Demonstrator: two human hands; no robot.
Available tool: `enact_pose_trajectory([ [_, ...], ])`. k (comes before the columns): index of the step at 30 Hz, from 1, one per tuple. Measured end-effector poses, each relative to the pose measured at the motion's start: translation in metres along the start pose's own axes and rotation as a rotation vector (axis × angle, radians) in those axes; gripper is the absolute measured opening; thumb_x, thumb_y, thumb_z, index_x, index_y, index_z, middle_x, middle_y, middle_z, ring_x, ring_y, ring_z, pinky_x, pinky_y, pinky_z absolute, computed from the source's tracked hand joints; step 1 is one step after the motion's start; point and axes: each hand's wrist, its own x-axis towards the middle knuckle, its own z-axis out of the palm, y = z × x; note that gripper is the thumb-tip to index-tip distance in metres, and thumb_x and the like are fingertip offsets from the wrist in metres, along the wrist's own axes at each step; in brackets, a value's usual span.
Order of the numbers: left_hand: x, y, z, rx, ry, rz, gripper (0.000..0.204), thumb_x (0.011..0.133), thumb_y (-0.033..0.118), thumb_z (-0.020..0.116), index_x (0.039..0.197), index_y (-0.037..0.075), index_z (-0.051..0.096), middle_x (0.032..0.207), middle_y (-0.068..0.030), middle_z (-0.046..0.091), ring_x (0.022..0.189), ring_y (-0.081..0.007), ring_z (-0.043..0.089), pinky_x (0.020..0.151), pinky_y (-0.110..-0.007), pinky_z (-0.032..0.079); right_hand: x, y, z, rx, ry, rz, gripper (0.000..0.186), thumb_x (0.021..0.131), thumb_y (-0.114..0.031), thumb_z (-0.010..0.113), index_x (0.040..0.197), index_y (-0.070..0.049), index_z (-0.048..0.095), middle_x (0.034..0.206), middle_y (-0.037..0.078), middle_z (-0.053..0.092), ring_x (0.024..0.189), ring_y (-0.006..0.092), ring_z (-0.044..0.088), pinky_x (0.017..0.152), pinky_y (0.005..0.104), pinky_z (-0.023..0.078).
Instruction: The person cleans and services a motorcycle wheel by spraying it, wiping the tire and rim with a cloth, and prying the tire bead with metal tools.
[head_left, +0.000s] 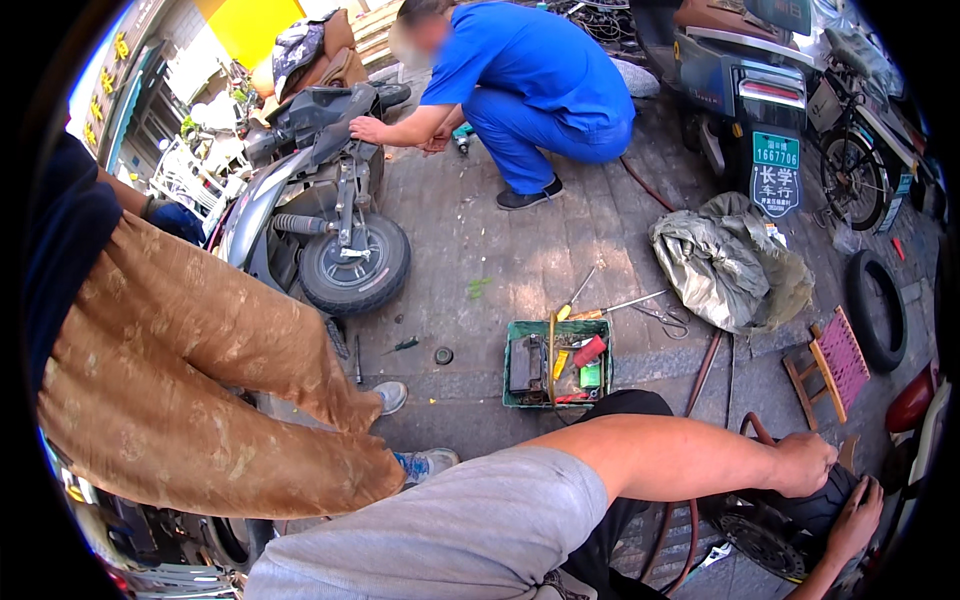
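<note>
My left arm, in a grey sleeve, reaches across to the lower right. There my left hand is closed in a fist at the upper edge of a small wheel; what its fingers hold is hidden. My right hand curls over the outer side of the black tire on that wheel. The wheel's dark hub faces inward, partly in shadow. A reddish hose runs along the ground beside it. A wood-framed stool with a woven purple seat stands just beyond my hands.
A green tool basket sits mid-ground, with screwdrivers behind it. A person in blue squats by a scooter on its side. Brown trousers of a standing person fill the left. Right: crumpled grey cover, loose tire, parked scooter.
</note>
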Motion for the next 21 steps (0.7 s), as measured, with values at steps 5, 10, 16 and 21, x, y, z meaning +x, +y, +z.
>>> enact_pose_trajectory([
  [5,0.000,-0.001,0.001,-0.022,0.003,0.004,0.011,0.084,0.011,0.065,0.081,0.002,0.072,0.082,-0.0257,0.072,0.084,-0.0479,0.072,0.077,-0.056,0.057,0.000,0.003,-0.001,-0.017,-0.053,0.008,0.039,0.112,-0.028,0.052,0.129,0.005,0.067,0.130,0.024,0.067,0.121,0.0431,0.063,0.102,0.0474,0.050],
  [10,-0.002,-0.001,0.001,-0.012,0.011,0.028,0.012,0.085,0.011,0.065,0.080,0.003,0.073,0.081,-0.0265,0.072,0.083,-0.0483,0.072,0.077,-0.056,0.057,-0.004,0.006,0.005,-0.020,-0.027,0.015,0.037,0.112,-0.025,0.053,0.129,0.005,0.068,0.132,0.025,0.067,0.125,0.0442,0.061,0.106,0.0483,0.048],
  [16,-0.001,0.000,0.001,0.006,0.025,0.029,0.013,0.085,0.012,0.065,0.081,0.003,0.073,0.080,-0.0274,0.071,0.081,-0.0487,0.073,0.075,-0.057,0.057,-0.004,0.022,0.011,-0.006,-0.037,-0.018,0.040,0.113,-0.027,0.051,0.131,0.005,0.066,0.136,0.026,0.066,0.128,0.0445,0.060,0.108,0.0482,0.048],
  [21,0.000,-0.001,0.000,-0.003,0.012,0.018,0.012,0.084,0.012,0.066,0.081,0.003,0.074,0.079,-0.0264,0.072,0.080,-0.0481,0.073,0.075,-0.056,0.058,-0.002,0.026,0.014,-0.025,-0.046,0.016,0.041,0.114,-0.028,0.051,0.134,0.004,0.066,0.137,0.024,0.066,0.127,0.0422,0.061,0.108,0.0469,0.048],
])
